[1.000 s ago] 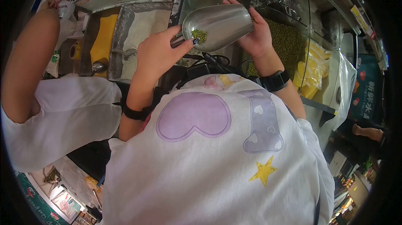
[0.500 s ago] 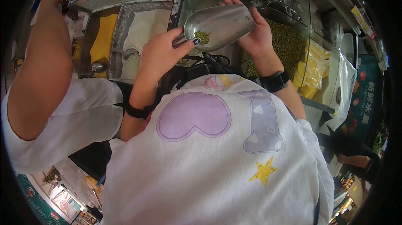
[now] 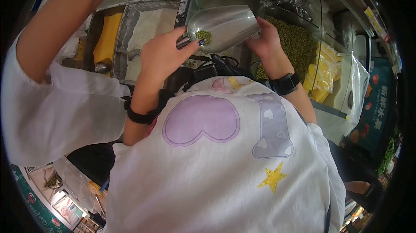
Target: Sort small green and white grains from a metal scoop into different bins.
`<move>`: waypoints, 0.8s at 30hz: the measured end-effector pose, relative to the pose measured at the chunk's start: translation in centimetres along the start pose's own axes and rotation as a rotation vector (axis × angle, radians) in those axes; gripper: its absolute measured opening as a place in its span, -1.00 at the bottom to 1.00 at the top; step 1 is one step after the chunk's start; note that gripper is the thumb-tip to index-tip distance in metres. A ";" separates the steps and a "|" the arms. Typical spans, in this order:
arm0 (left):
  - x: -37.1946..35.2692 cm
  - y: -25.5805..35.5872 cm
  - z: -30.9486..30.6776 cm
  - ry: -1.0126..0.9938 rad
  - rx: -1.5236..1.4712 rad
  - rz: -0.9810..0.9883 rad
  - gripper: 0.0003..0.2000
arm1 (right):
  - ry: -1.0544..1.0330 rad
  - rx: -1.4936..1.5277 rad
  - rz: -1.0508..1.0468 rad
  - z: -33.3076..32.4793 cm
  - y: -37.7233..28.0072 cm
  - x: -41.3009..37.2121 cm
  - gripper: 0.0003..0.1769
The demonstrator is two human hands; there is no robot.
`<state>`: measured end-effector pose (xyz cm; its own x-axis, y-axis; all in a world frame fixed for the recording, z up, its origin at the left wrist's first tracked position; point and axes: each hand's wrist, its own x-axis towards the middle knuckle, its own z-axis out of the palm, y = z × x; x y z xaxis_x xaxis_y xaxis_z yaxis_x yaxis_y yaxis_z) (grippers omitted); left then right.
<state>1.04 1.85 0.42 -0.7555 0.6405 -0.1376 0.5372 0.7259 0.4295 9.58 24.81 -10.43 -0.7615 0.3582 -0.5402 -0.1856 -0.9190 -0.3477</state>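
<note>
A metal scoop (image 3: pixel 227 27) with a small heap of green mung beans (image 3: pixel 203 37) at its handle end lies across in front of my chest. My left hand (image 3: pixel 162 53) is closed around its handle, the thumb with a dark nail resting over the rear rim. At the scoop's mouth, my right hand (image 3: pixel 268 42) supports the front end from the side and beneath; some of its fingers are hidden behind the metal. Right of the scoop, a bin of mung beans (image 3: pixel 290 40) sits partly behind my right hand.
Left of my hands are a bin of white powder (image 3: pixel 151 29) and one with a yellow sheet (image 3: pixel 107 38) and metal ladle (image 3: pixel 102 67). Yellow bagged goods (image 3: pixel 323 70) lie right, behind glass dividers. Another person's arm (image 3: pixel 56 20) reaches in from the left.
My right hand has drawn back rightward along the scoop's mouth, its fingertips no longer showing past the far edge. The scoop shifted slightly left. The other person's arm swung rightward and up.
</note>
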 end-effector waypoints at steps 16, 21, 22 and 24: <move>0.1 -1.4 -0.1 0.066 -0.037 -0.009 -0.60 | 0.042 0.086 0.047 0.1 0.1 -0.4 -0.58; 0.1 -1.5 -0.5 0.034 0.012 -0.055 -0.60 | 0.038 0.008 0.059 0.6 -0.1 -1.0 -0.47; 0.0 -1.5 -0.4 0.034 0.012 -0.055 -0.60 | 0.024 0.006 0.065 0.6 -0.1 -1.0 -0.46; 0.0 -1.8 -0.1 0.062 -0.001 -0.038 -0.59 | 0.010 0.003 0.071 0.6 -0.1 -0.9 -0.44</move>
<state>0.07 0.49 -0.27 -0.7970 0.5959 -0.0985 0.5074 0.7490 0.4261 9.90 24.45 -9.47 -0.7667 0.2938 -0.5708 -0.1333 -0.9426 -0.3061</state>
